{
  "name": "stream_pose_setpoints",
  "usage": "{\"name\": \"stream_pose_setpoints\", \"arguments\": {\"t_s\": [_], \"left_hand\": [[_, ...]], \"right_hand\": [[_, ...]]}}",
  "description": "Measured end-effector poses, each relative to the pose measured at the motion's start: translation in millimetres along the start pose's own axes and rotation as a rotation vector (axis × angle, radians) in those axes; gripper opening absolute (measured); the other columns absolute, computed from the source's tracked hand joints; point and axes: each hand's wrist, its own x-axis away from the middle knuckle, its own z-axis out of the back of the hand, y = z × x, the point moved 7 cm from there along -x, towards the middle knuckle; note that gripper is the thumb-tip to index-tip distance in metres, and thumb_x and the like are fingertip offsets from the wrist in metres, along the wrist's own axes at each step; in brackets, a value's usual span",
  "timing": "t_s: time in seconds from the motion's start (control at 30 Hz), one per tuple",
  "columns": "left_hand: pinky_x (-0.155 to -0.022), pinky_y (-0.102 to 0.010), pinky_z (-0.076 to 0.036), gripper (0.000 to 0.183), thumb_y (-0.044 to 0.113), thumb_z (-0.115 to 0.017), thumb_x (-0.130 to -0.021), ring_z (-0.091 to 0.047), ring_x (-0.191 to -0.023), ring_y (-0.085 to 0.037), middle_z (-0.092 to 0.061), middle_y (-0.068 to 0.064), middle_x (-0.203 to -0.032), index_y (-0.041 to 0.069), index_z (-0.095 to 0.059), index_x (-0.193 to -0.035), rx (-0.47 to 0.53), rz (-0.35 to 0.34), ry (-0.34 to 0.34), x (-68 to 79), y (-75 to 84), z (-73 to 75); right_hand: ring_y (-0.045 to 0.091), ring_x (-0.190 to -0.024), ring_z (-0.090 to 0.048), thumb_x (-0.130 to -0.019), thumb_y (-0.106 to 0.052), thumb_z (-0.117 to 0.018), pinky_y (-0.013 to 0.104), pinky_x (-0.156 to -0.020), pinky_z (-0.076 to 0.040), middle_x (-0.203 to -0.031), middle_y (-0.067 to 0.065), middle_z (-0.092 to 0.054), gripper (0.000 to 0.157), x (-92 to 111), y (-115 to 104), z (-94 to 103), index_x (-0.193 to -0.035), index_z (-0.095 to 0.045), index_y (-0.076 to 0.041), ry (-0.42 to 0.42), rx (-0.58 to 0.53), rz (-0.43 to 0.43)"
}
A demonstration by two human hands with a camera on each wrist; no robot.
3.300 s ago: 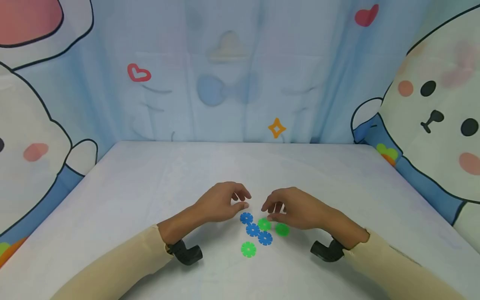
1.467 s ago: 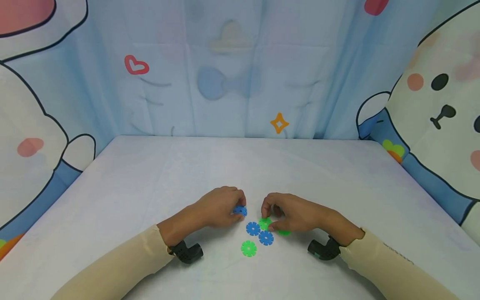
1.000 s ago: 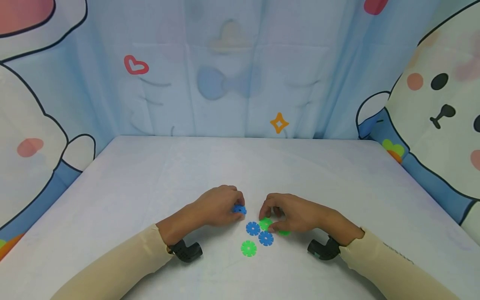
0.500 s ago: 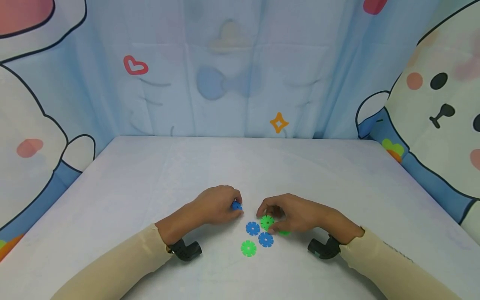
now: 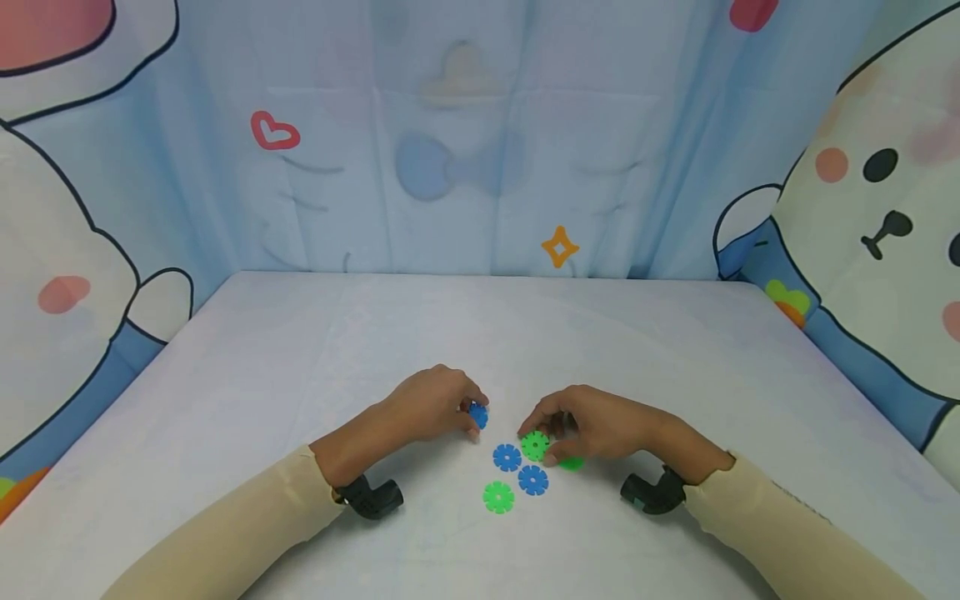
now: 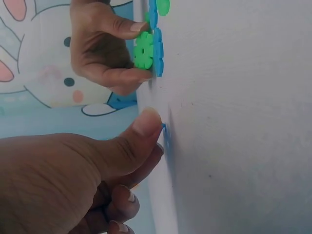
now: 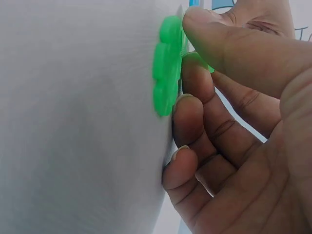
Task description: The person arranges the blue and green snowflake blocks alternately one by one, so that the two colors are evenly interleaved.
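Observation:
My left hand pinches a blue notched flower-shaped disc between thumb and fingers, just above the table. In the left wrist view only a thin blue edge shows past the thumb. My right hand holds a green disc of the same shape between thumb and index finger, its face tilted up. The left wrist view shows this green disc standing on edge between the fingertips. Another green disc lies flat, partly hidden under the right hand; it appears close to those fingers in the right wrist view.
Two blue discs and a third green disc lie on the white table in front of the hands. A blue curtain with printed animals hangs behind the table. Each wrist wears a black camera.
My left hand has grasped the far-left blue disc and shifted it slightly left and away. My right hand has closed on a green disc and tilted it up. The other discs stay nearly put.

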Motion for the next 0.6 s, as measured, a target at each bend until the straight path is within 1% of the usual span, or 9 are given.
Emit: {"name": "stream_pose_setpoints", "arguments": {"t_s": [0.1,0.2,0.37,0.43,0.5,0.6], "left_hand": [[-0.075,-0.023,-0.051,0.037,0.022,-0.079,-0.083,-0.064,-0.084,-0.008,-0.076,0.0,-0.102,0.012,-0.073,-0.118,0.033,-0.013,-0.01,0.2,0.2,0.6],[-0.075,-0.021,-0.051,0.037,0.017,-0.078,-0.084,-0.066,-0.087,-0.009,-0.076,-0.002,-0.108,0.01,-0.072,-0.119,0.053,-0.029,-0.02,0.3,1.1,0.7],[-0.077,-0.021,-0.052,0.036,0.014,-0.076,-0.086,-0.068,-0.095,-0.01,-0.073,-0.002,-0.117,0.01,-0.072,-0.121,0.056,-0.038,-0.032,0.5,0.7,1.0],[-0.078,-0.021,-0.052,0.034,0.013,-0.075,-0.087,-0.068,-0.096,-0.011,-0.074,-0.001,-0.115,0.011,-0.072,-0.12,0.062,-0.031,-0.039,0.5,-0.9,0.9],[-0.077,-0.022,-0.052,0.032,0.014,-0.075,-0.087,-0.067,-0.093,-0.01,-0.075,-0.001,-0.11,0.012,-0.073,-0.119,0.071,-0.031,-0.039,-0.2,-2.7,1.2],[-0.074,-0.022,-0.05,0.03,0.017,-0.075,-0.087,-0.063,-0.084,-0.009,-0.075,0.001,-0.101,0.015,-0.074,-0.117,0.089,-0.053,-0.013,-2.6,-5.6,3.8]], "right_hand": [[0.008,-0.083,-0.057,-0.084,-0.03,-0.079,0.023,-0.073,-0.048,-0.091,-0.014,-0.065,0.032,-0.7,0.8,1.1,-0.114,-0.071,-0.029,0.007,-0.003,0.017],[0.007,-0.082,-0.057,-0.083,-0.032,-0.079,0.023,-0.071,-0.048,-0.09,-0.014,-0.066,0.033,-0.3,2.4,3.0,-0.116,-0.072,-0.027,0.016,-0.015,0.031],[0.007,-0.079,-0.057,-0.082,-0.034,-0.08,0.022,-0.068,-0.047,-0.088,-0.014,-0.068,0.037,0.4,7.2,8.1,-0.117,-0.073,-0.025,0.053,-0.039,0.03],[0.008,-0.08,-0.058,-0.081,-0.034,-0.08,0.022,-0.068,-0.048,-0.088,-0.013,-0.068,0.038,0.6,8.0,9.9,-0.118,-0.073,-0.025,0.07,-0.052,0.03],[0.009,-0.08,-0.058,-0.081,-0.034,-0.08,0.023,-0.068,-0.048,-0.089,-0.012,-0.068,0.039,0.8,8.5,11.3,-0.119,-0.073,-0.024,0.084,-0.064,0.034],[0.009,-0.082,-0.059,-0.082,-0.035,-0.079,0.023,-0.071,-0.05,-0.091,-0.012,-0.067,0.04,1.4,9.5,14.1,-0.119,-0.072,-0.024,0.112,-0.056,0.041]]}}
